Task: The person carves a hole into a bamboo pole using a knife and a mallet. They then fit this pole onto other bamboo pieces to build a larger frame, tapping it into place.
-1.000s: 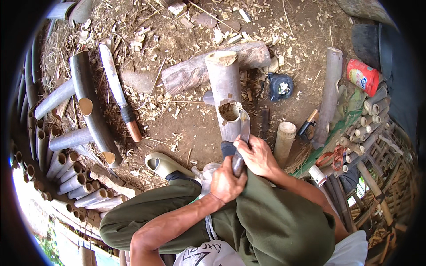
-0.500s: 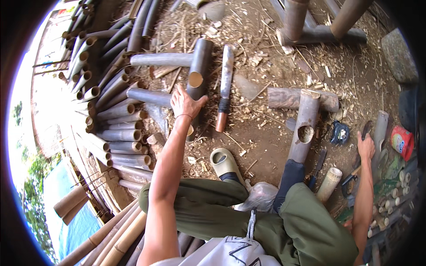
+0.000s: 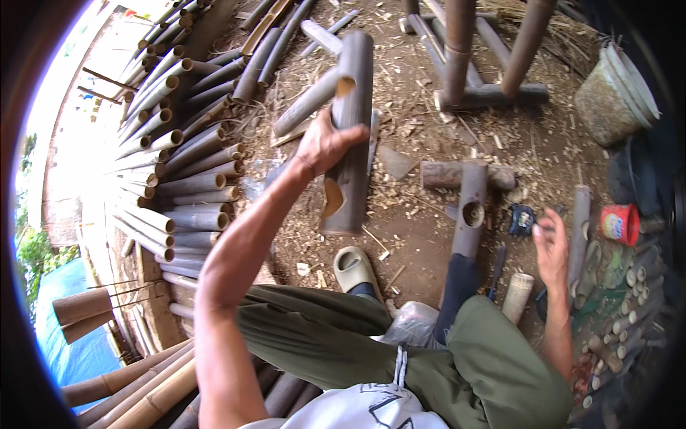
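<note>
My left hand point(image 3: 330, 146) grips a thick dark bamboo pole point(image 3: 353, 136) around its middle and holds it up, slightly tilted. Cut holes show near the pole's middle and its lower end. Two lighter bamboo crosspieces, a longer one point(image 3: 306, 105) and a shorter-looking one point(image 3: 321, 37), meet its left side. Behind the pole, a long blade point(image 3: 374, 132) is mostly hidden. Over on the right, my right hand point(image 3: 552, 254) is raised, fingers apart and no object visible in it. Nearest to it is a small black bundle point(image 3: 522, 219).
Cut bamboo point(image 3: 193, 186) is stacked along the left. A holed bamboo piece point(image 3: 469, 214) leans on a log point(image 3: 504, 176) by my right foot. A bamboo frame point(image 3: 493, 95) stands far ahead; a bucket point(image 3: 607, 100) and red tub point(image 3: 619, 224) are at right. Shavings litter the ground.
The left hand has lifted the dark pole with its crosspieces off the ground, bringing it across the blade. The right hand has let go of a dark curved handle and moved left.
</note>
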Tool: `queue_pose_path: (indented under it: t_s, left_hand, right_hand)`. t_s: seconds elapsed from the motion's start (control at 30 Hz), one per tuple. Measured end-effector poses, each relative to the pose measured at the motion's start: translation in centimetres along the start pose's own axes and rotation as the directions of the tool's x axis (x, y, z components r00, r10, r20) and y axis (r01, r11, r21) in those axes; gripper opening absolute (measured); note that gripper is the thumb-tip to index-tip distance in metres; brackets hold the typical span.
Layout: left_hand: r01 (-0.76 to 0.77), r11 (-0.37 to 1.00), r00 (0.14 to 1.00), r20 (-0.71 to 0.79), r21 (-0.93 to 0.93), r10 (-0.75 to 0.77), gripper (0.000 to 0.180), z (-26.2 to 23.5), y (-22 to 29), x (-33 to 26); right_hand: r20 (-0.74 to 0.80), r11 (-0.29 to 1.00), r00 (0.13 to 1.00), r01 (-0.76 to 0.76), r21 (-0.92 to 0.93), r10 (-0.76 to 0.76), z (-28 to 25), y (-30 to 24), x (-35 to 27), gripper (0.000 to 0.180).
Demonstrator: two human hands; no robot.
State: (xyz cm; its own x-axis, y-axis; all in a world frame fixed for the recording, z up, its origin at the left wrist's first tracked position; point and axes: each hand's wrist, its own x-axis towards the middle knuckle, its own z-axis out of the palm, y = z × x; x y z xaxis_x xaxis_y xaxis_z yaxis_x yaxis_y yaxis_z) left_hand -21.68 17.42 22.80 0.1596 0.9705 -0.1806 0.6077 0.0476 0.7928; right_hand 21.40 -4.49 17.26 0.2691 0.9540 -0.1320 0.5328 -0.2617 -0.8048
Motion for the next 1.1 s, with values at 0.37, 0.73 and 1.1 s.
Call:
queue_pose_path:
  t_s: [0.37, 0.73, 1.1]
  left_hand:
    - [-0.136, 0.606, 0.954, 0.061, -0.784, 0.293, 0.057, 8.1, 25.6, -9.5]
    - [-0.208, 0.536, 0.944, -0.024, -0.818, 0.33, 0.07, 13.3, 23.0, -9.8]
    - [-0.246, 0.594, 0.94, -0.041, -0.766, 0.337, 0.076, 13.6, 22.2, -9.6]
  right_hand:
    - [0.095, 0.547, 0.984, 0.002, 0.837, -0.149, -5.0, -26.4, -5.2, 0.085]
    - [0.022, 0.765, 0.992, 0.082, 0.639, -0.125, -3.8, -23.0, -7.5, 0.073]
    - [0.031, 0.794, 0.996, 0.052, 0.605, -0.088, -3.2, -22.8, -7.7, 0.08]
